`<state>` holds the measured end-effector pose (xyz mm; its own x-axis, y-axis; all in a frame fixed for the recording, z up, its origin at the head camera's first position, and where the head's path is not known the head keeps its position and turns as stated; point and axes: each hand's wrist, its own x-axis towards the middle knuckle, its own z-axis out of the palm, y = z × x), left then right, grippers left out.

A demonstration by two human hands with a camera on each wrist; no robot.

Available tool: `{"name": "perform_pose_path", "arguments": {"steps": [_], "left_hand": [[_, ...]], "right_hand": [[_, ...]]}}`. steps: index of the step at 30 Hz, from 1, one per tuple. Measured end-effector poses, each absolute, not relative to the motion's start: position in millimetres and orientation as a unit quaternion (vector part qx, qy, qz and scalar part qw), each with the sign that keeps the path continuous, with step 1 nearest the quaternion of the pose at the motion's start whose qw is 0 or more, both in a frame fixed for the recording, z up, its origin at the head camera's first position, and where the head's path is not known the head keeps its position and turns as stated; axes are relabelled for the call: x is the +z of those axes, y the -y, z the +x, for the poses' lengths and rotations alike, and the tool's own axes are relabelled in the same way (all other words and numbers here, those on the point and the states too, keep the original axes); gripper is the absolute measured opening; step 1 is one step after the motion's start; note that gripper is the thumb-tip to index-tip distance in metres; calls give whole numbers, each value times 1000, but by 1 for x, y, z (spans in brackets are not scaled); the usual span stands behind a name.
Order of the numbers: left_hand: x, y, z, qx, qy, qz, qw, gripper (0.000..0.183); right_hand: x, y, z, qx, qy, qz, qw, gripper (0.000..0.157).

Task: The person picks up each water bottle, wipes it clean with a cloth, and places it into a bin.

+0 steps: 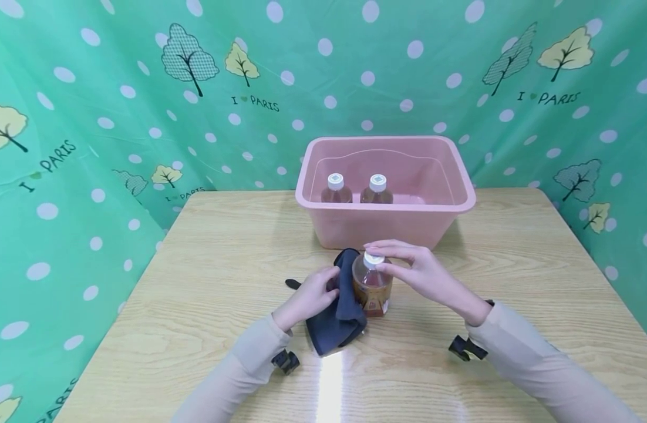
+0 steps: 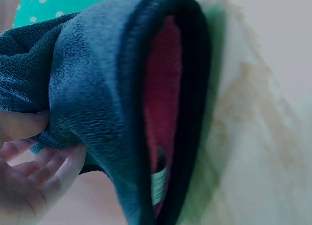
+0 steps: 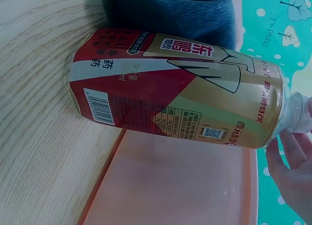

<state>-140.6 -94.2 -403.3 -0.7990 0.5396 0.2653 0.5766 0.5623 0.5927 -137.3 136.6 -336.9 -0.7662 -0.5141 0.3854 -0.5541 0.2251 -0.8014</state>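
A drink bottle (image 1: 373, 289) with a white cap stands upright on the table in front of the pink bin. Its gold and red label (image 3: 170, 88) shows in the right wrist view. My right hand (image 1: 415, 270) grips the bottle at its cap and neck. On the bottle's left side, my left hand (image 1: 315, 291) holds a dark blue-grey cloth (image 1: 336, 323) between thumb and fingers. The cloth lies against the bottle and hangs down onto the table. In the left wrist view, a fold of the cloth (image 2: 92, 83) with a dark border opens onto a reddish inner side.
Behind the hands stands a pink bin (image 1: 376, 226). Two bottles with white caps, one on the left (image 1: 336, 188) and one in the middle (image 1: 377, 189), stand inside it. A green patterned curtain (image 1: 249, 70) surrounds the wooden table (image 1: 223, 247).
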Motion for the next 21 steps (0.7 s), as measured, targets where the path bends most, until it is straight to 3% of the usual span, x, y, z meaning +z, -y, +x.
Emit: {"name": "perform_pose_path", "arguments": {"steps": [11,21], "left_hand": [[-420,95,-144,-349,889,-294,-34,16],[-411,97,-141,-358,883,-302,-25,16]], "right_hand": [[-337,-136,-137,524,780,341,20,29],[-337,-137,-137,524,781,339,18,29]]}}
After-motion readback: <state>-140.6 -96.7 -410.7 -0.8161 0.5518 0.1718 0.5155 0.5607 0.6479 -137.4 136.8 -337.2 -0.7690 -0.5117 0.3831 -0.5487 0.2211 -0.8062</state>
